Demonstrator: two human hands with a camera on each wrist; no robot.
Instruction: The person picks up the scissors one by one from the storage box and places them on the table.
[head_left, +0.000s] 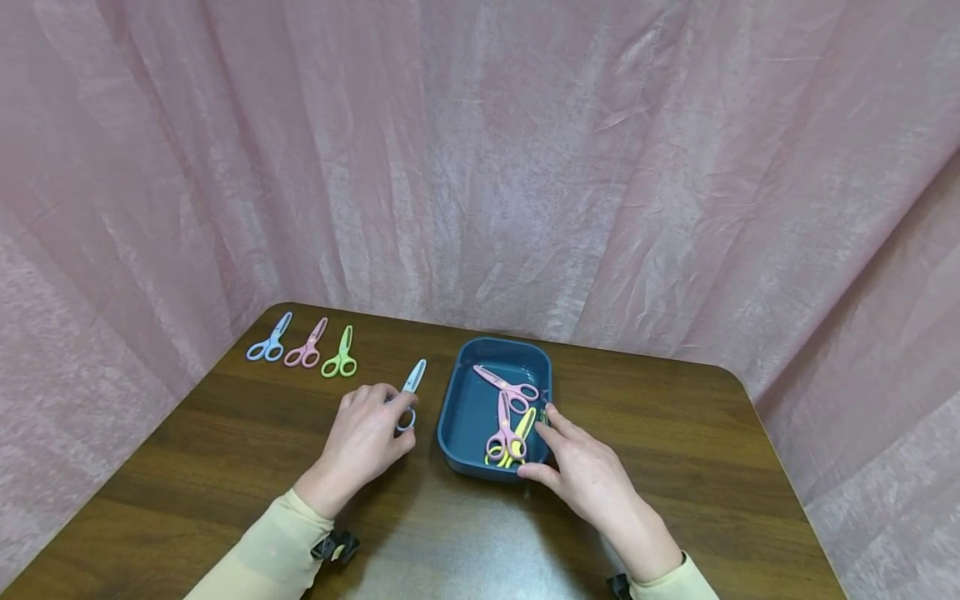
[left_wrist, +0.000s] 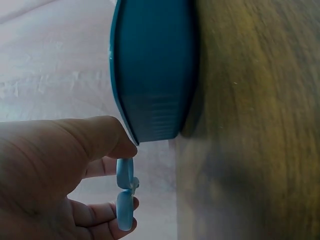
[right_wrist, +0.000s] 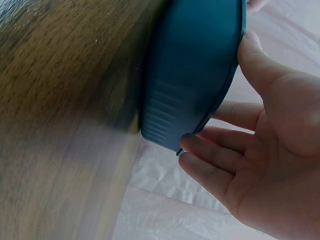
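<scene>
My left hand [head_left: 366,432] pinches a pair of light blue scissors [head_left: 414,377] by the handles, left of a dark teal plastic box [head_left: 467,423]. The scissors' blades point away from me; their handle loops [left_wrist: 125,209] show beside my thumb in the left wrist view. My right hand [head_left: 592,475] rests at the box's near right corner, thumb on the rim and fairly straight fingers along the right side. Inside the box lie pink scissors [head_left: 504,423], a second pink pair [head_left: 491,377] and yellow scissors [head_left: 527,425] partly under the first. Something greenish is mostly hidden by my right fingers.
At the table's far left, blue scissors [head_left: 274,335], pink scissors [head_left: 311,342] and green scissors [head_left: 342,353] lie in a row, blades pointing away. The brown wooden table [head_left: 660,417] meets a pink curtain [head_left: 517,167] at its back.
</scene>
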